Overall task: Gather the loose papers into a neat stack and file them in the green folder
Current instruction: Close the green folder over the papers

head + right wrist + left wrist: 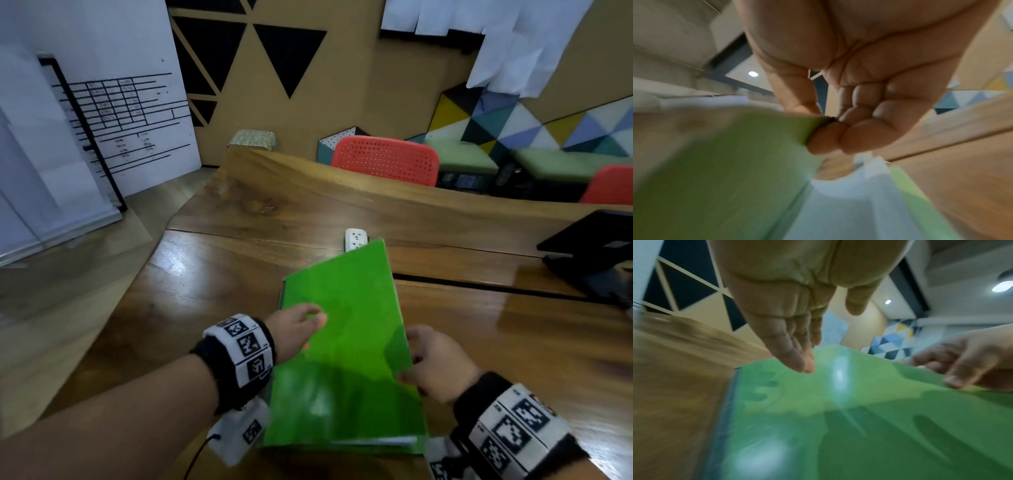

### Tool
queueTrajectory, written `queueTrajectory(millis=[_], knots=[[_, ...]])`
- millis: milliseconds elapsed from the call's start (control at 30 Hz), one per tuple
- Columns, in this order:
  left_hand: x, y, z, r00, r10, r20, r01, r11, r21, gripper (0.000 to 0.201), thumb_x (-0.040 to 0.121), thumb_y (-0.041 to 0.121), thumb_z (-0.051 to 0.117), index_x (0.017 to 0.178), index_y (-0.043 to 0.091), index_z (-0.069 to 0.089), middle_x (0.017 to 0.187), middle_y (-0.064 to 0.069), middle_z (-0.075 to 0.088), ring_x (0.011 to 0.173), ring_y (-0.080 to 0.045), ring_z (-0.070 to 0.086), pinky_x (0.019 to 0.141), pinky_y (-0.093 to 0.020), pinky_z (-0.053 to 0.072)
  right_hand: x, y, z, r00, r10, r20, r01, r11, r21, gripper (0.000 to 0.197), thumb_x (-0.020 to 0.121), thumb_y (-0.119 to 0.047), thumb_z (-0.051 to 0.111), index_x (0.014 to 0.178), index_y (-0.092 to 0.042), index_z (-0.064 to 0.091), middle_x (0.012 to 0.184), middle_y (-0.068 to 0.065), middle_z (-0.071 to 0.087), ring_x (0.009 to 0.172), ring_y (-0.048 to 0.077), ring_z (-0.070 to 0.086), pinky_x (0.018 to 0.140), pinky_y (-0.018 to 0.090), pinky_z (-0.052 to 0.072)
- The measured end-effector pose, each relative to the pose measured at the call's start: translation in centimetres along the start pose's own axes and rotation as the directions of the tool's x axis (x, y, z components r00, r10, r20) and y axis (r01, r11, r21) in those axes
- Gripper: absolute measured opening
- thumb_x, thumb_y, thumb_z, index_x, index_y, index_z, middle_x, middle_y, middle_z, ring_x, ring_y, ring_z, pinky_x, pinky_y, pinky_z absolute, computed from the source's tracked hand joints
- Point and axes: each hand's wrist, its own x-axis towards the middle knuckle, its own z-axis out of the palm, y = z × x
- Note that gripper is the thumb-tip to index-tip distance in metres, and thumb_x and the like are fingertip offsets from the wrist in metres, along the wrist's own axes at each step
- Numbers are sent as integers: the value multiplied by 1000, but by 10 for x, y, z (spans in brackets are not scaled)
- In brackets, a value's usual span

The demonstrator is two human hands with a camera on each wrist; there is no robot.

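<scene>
The green folder (346, 346) lies on the wooden table (212, 274) in front of me, its front cover raised a little along the right edge. My right hand (435, 363) pinches that cover edge (809, 129) between thumb and fingers. White papers (849, 203) show inside the folder under the lifted cover, with a thin white edge at the near end (376, 441). My left hand (301, 325) is stretched flat over the cover's left part, fingers (797, 360) straight and just above or touching the green surface (838, 418).
A white power strip (356, 238) lies just beyond the folder. A black laptop (596, 253) sits at the right edge of the table. Red chairs (387, 159) stand behind the far side. A whiteboard (102, 113) leans at the left.
</scene>
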Motion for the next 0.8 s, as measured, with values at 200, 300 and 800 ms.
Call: queueTrajectory(millis=[200, 300, 800], knots=[[22, -52, 2, 937, -335, -102, 347, 854, 388, 60, 89, 45, 46, 135, 7, 40, 138, -14, 49, 123, -28, 50, 99, -33, 42, 20, 58, 17, 960, 277, -40, -280, 949, -147, 19, 76, -4, 66, 78, -19, 54, 80, -5, 54, 78, 13, 55, 64, 26, 52], [28, -60, 14, 909, -415, -44, 391, 812, 433, 55, 90, 44, 44, 131, 6, 44, 129, -13, 54, 108, -25, 54, 87, -31, 44, 32, 72, 31, 944, 329, -36, -329, 922, -203, 11, 83, -8, 57, 76, -15, 55, 78, -2, 53, 79, 15, 53, 71, 27, 50], [29, -73, 31, 905, -398, -150, 425, 868, 256, 38, 89, 25, 53, 124, 10, 50, 125, -10, 59, 106, -25, 59, 85, -30, 48, 47, 81, 50, 920, 381, -91, -386, 921, -43, 26, 93, -14, 48, 112, -7, 65, 115, 9, 65, 92, 17, 59, 73, 22, 51]])
